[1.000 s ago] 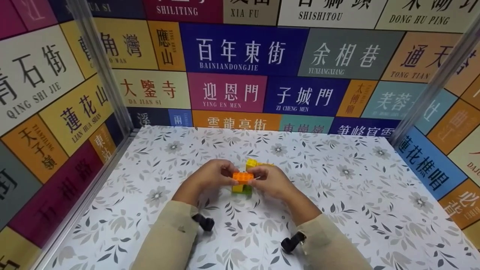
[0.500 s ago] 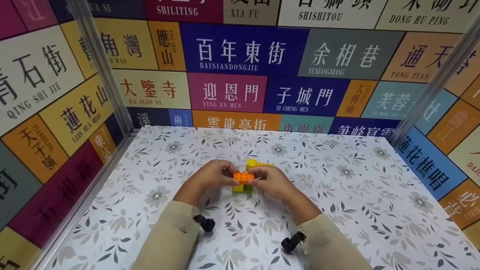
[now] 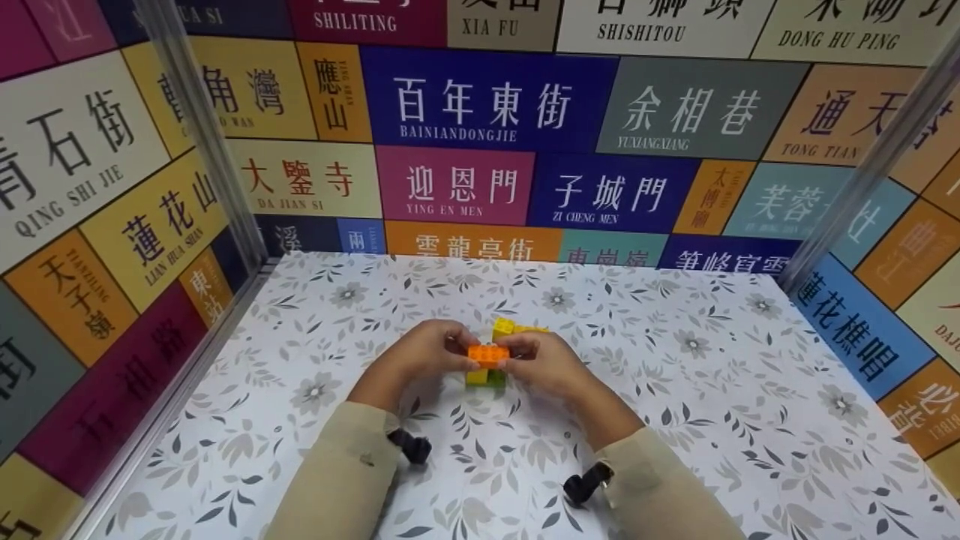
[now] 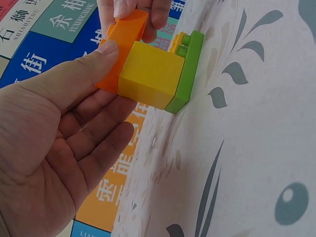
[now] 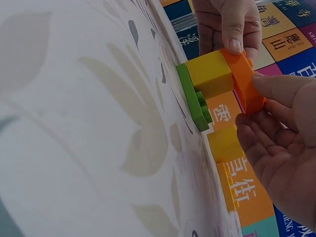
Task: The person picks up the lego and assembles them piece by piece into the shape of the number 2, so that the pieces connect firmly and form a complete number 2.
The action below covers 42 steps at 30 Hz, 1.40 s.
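Note:
Both hands grip an orange toy building brick (image 3: pixel 488 355) from opposite ends, at the middle of the table. My left hand (image 3: pixel 420 349) pinches its left end, thumb on the near face in the left wrist view. The right hand (image 3: pixel 551 364) pinches the right end, its thumb also on the near side in the right wrist view. Below the orange brick sits a yellow brick (image 4: pixel 150 74), under one part of it, the other part overhanging. That yellow brick stands on a flat green brick (image 5: pixel 192 98), whose bare studs show beside it. The green brick rests at the table surface.
Just behind the stack stand a yellow brick (image 3: pixel 503 327) and a flat yellow-orange piece (image 5: pixel 227 187), partly hidden by the right hand. The table (image 3: pixel 360 480) has a leaf-patterned cover. Sign-printed walls (image 3: pixel 487 97) enclose its back and sides.
Both hands and the brick stack have shifted very slightly to the right; the grip on the orange brick stays the same.

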### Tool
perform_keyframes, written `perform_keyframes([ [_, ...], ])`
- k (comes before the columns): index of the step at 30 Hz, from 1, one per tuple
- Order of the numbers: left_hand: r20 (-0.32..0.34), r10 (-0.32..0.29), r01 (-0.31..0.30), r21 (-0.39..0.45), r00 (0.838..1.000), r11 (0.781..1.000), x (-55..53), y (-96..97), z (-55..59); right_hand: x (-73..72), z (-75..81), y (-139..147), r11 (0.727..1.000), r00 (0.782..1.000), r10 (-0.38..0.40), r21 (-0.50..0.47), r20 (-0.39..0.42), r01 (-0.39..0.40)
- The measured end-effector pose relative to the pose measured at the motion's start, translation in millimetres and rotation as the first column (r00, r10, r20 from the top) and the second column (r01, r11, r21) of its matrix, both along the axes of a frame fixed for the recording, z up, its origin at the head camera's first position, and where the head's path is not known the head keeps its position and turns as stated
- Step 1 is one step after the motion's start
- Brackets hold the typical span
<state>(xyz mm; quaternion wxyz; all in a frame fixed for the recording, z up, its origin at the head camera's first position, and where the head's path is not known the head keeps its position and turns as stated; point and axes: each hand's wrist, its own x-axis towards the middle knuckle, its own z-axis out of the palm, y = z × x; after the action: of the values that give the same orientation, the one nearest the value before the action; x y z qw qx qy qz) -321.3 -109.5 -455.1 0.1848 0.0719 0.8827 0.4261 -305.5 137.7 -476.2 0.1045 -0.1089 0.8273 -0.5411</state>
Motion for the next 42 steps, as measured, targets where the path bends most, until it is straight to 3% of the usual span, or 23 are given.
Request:
perform_keyframes([
  [4, 0.031, 0.011, -0.011, 0.006, 0.999, 1.0, -0.4, 0.4, 2.0, -0.7, 5.4, 2.9, 0.999, 0.999, -0.007, 0.043, -0.048, 0.009],
  [9, 0.012, 0.01, -0.01, 0.025, 1.0, 1.0, 0.5, 0.1, 1.6, -6.5, 11.0, 10.0, 0.996, 0.992, -0.054, 0.063, -0.115, 0.062],
  [16, 0.058, 0.048, -0.05, 0.042, 0.997, 0.998, 2.6, 0.0, 2.2, -23.3, 4.1, 9.3, 0.99, 0.988, -0.137, 0.031, -0.066, 0.14],
  [22, 0.052, 0.034, -0.036, 0.032, 0.998, 0.999, 2.7, 0.4, 0.7, -38.6, -2.0, 6.1, 0.975, 0.977, -0.215, 0.052, -0.008, 0.215],
  [33, 0.046, 0.025, -0.028, 0.057, 0.999, 0.998, 1.2, -0.7, -0.6, -56.4, -10.3, -2.6, 0.971, 0.976, -0.214, 0.123, 0.051, 0.206],
  [42, -0.043, -0.024, 0.025, 0.026, 0.999, 0.999, -1.4, 0.0, -3.9, -59.0, -11.1, -6.6, 0.959, 0.973, -0.229, 0.181, 0.035, 0.219],
])
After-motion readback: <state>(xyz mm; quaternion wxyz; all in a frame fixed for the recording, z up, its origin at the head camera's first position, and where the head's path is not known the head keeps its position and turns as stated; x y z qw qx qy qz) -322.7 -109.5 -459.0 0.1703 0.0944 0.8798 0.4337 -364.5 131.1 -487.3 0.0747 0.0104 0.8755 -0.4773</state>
